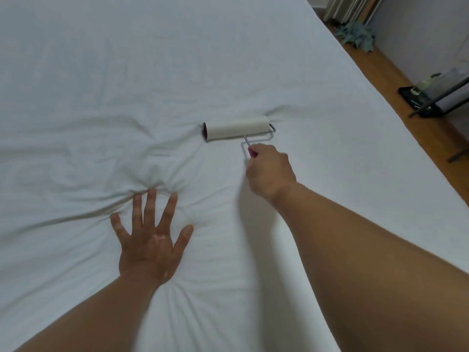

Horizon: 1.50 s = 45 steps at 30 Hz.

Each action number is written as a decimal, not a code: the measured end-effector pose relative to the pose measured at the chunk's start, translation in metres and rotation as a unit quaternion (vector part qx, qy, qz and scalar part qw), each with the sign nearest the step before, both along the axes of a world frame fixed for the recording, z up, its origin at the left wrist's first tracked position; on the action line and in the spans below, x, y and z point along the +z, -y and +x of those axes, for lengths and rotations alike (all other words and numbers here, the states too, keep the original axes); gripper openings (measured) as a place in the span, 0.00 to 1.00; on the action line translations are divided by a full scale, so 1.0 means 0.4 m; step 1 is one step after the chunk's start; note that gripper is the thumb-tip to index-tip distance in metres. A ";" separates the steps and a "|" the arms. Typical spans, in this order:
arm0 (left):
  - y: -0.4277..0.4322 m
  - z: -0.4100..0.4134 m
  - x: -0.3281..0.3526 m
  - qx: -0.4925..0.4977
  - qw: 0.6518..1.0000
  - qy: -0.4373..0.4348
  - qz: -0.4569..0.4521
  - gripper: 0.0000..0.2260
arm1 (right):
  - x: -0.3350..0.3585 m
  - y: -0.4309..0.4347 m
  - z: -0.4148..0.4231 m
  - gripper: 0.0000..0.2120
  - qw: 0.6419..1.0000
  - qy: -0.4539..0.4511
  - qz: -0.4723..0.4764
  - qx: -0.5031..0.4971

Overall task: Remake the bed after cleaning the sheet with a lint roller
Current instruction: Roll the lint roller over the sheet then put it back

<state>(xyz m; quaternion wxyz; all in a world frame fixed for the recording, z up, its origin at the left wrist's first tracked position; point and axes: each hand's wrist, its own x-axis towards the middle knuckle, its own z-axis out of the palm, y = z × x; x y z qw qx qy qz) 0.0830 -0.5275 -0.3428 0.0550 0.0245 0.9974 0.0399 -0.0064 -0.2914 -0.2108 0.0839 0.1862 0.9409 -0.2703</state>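
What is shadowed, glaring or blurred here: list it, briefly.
Head view: soft, even light, no glare on the sheet; head view: a faint shadow lies on it left of the right hand; head view: the lint roller is fairly sharp, while the rack on the floor at the right edge is blurred.

a strip of warm brown wooden floor (388, 77) runs diagonally down the right side of the view. a pale grey wall (418, 34) rises behind it. at the far end, a set of pale upright slats (347, 8) leans in the corner, and a crumpled blue-grey tufted cloth (355, 38) lies on the floor just in front of them. nearer, a flat black tray (411, 96) sits against the wall and holds a clear plastic container (431, 85). a thin dark metal bar (441, 102) slants across the tray.
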 end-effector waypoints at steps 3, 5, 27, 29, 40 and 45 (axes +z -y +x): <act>-0.002 -0.003 0.010 -0.006 1.000 0.013 -0.001 0.34 | 0.030 -0.025 -0.053 0.15 1.000 -0.004 -0.010 0.021; 0.000 0.002 0.030 -0.015 1.000 0.014 0.002 0.34 | 0.070 -0.052 -0.079 0.15 0.999 -0.015 -0.003 0.030; -0.188 -0.085 0.054 0.013 1.000 0.017 0.020 0.33 | -0.021 -0.193 0.364 0.21 0.997 0.049 -0.004 -0.059; -0.187 -0.086 0.057 0.012 0.999 0.031 0.016 0.34 | -0.031 -0.186 0.315 0.18 0.999 0.028 0.025 -0.035; -0.213 0.027 0.120 -0.020 0.996 0.084 0.001 0.33 | 0.004 -0.229 0.475 0.05 0.998 0.027 0.054 0.037; -0.271 0.253 0.131 -0.092 0.994 0.061 0.010 0.32 | 0.007 -0.266 0.783 0.11 1.000 0.019 0.019 0.000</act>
